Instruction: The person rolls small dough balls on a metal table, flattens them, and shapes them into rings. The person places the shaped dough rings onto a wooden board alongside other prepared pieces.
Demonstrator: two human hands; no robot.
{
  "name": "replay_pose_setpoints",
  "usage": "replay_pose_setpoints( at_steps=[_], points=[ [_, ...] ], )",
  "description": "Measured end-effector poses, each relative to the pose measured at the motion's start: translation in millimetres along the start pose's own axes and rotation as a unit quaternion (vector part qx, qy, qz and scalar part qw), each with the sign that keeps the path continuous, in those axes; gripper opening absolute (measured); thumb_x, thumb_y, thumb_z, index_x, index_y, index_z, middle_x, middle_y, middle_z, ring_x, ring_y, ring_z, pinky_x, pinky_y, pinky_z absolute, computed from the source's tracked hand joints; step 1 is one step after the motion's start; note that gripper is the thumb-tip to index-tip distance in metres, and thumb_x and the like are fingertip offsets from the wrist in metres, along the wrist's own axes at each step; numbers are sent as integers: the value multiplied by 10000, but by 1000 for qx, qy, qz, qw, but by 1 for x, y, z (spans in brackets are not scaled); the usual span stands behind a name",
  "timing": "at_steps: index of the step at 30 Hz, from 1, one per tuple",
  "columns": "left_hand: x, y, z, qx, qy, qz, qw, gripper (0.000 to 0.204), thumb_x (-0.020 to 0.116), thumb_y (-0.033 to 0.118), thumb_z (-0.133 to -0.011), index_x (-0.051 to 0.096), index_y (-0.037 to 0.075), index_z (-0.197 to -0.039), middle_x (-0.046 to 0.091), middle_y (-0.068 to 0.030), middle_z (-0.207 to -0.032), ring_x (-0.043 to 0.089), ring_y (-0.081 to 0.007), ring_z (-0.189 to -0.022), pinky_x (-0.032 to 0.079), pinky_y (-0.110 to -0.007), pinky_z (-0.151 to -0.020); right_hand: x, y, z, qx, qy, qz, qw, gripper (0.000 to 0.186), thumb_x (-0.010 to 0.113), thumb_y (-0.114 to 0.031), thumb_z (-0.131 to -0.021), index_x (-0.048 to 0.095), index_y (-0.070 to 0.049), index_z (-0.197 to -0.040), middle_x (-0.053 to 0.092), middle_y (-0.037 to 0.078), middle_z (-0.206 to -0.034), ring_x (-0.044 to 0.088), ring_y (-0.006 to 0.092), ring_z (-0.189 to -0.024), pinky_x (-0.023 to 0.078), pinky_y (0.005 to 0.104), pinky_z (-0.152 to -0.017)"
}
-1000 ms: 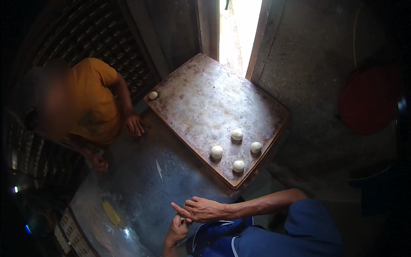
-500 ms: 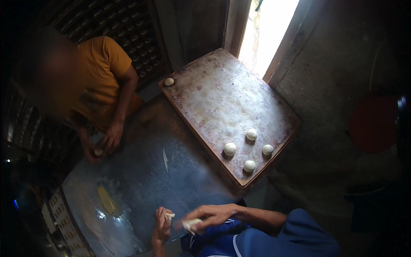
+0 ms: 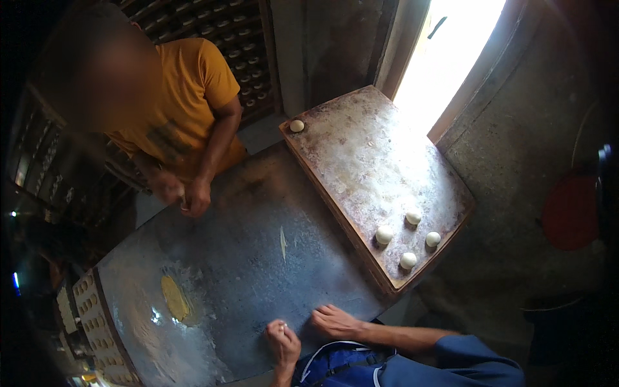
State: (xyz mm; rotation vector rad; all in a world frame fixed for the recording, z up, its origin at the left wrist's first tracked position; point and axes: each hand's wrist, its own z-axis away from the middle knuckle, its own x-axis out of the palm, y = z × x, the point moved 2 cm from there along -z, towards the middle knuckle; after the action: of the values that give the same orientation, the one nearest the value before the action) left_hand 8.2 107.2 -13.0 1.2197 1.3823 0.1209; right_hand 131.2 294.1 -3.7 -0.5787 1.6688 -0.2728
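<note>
At the table's near edge my left hand [image 3: 282, 345] is closed, and a bit of white dough [image 3: 282, 327] shows between its fingers. Just to the right, my right hand [image 3: 336, 322] is curled palm down against the dark tabletop [image 3: 238, 251]. Its fingers cover the dough it held a moment ago. Beyond both hands a thin pale dough scrap [image 3: 283, 243] lies on the tabletop. Several round dough balls, one of them a larger ball [image 3: 384, 235], sit on the raised board [image 3: 361, 168] to the right.
Across the table a person in a yellow shirt [image 3: 193, 77] works with both hands at the edge. A yellowish patch [image 3: 176, 298] marks the left of the tabletop. A tray of small pieces [image 3: 100, 322] stands at far left. One dough ball [image 3: 296, 126] rests on the board's far corner.
The view has shifted, so the scene sits farther right. My hands have come down from the air onto the table, fingers closed over the dough. The other person's hands have lifted slightly.
</note>
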Motion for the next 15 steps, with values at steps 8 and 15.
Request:
replay_pose_setpoints(
  at_steps=[8, 15],
  points=[
    [-2, 6, -31, -43, 34, -4, 998, 380, 748, 114, -876, 410, 35, -1029, 464, -145, -939, 502, -324, -869, 423, -466, -789, -29, -3, -63, 178, 26, -37, 983, 408, 670, -373, -886, 529, -4, -988, 506, 173, -991, 515, 321, -979, 405, 425, -818],
    [-38, -22, -46, -76, 41, -46, 995, 240, 627, 38, -918, 446, 21, -1075, 496, -161, -959, 515, -331, -879, 446, -433, -801, -50, 53, -55, 122, 78, 62, 988, 482, 697, -371, -863, 535, 31, -1073, 522, 174, -999, 521, 319, -976, 406, 434, -835]
  ],
)
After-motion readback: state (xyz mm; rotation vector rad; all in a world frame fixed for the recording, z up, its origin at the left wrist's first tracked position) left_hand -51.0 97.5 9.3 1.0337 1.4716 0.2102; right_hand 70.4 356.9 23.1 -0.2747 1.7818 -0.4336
